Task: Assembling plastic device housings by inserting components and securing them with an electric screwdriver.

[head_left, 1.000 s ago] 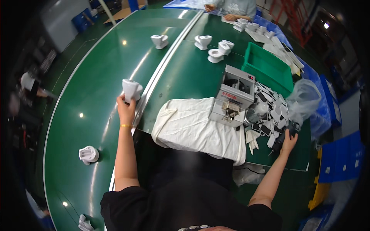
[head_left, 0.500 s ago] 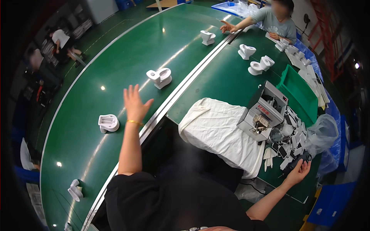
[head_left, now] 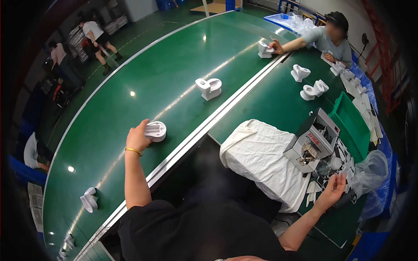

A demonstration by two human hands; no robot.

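Note:
My left hand [head_left: 138,138] is closed round one end of a white miniature toy toilet [head_left: 157,131] lying on the green belt, with a rectangular recess in its upturned face. My fingertips on its far side are partly hidden. My right hand [head_left: 333,191] is palm up over the bench at the right, its fingers loosely curled and apart with nothing in them. Beside it lies a dark hand tool [head_left: 347,199], partly covered. Small white and black flat parts [head_left: 346,161] are heaped just beyond that hand.
Another toy toilet [head_left: 209,88] stands farther up the belt. A grey boxy machine [head_left: 311,143] sits on the bench by a white cloth [head_left: 257,156] and a green bin [head_left: 352,126]. A co-worker's hand [head_left: 275,46] touches a toilet at the far end.
My left hand has come down onto the toy toilet, which has moved up the belt and right. My right hand has lifted off the dark tool. The co-worker's hand has reached a toilet.

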